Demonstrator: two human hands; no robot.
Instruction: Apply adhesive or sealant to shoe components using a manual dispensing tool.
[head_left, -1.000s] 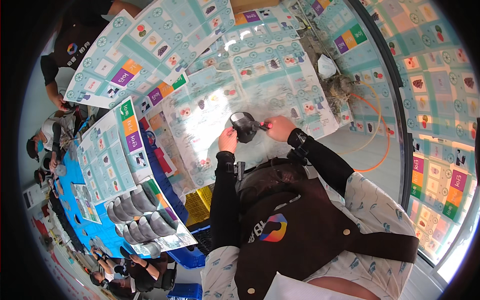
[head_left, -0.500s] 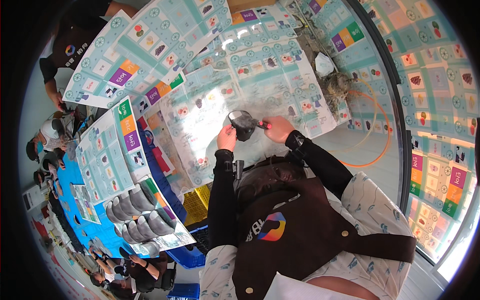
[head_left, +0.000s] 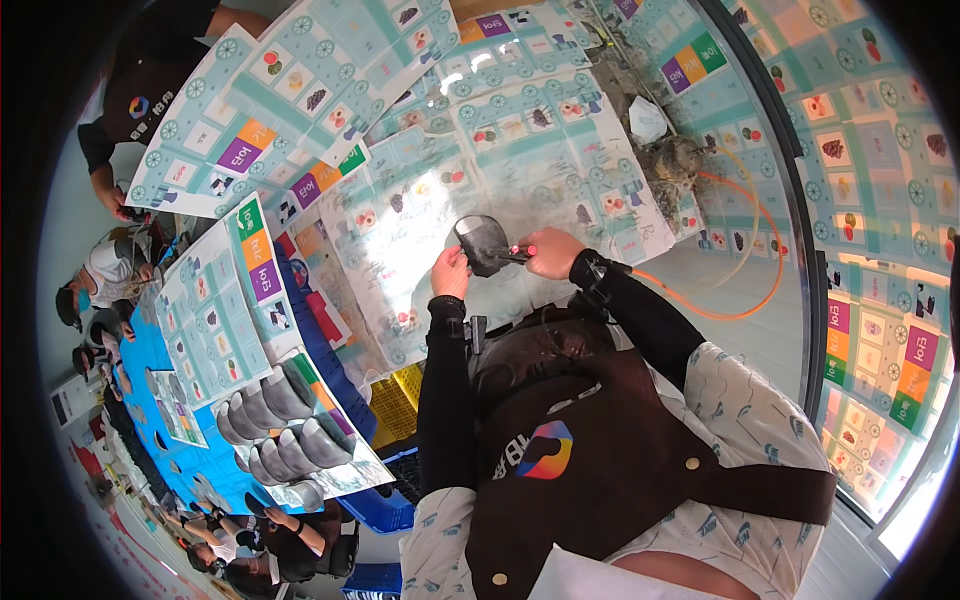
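Observation:
A dark grey, rounded, shell-like part [head_left: 478,240] is tilted above the worktable [head_left: 420,295], its top edge glossy. My left hand [head_left: 450,273] pinches its lower left edge between thumb and fingers. From the other side, my right hand [head_left: 556,253] is closed around a small dark tool with red parts [head_left: 518,252]. The tool's front end reaches the right side of the part; whether it touches cannot be made out. Its exact kind is too small to tell.
At left, several similar grey shells [head_left: 270,400] stand in rows on a patterned board [head_left: 345,478]. Below it are a yellow crate [head_left: 396,398] and a blue crate [head_left: 375,508]. An orange hose [head_left: 740,312] loops at right. A co-worker [head_left: 140,100] stands at upper left.
The tool in my right hand has moved left, closer to the grey part, and its dark front end now overlaps the part's right side. The orange hose has shifted.

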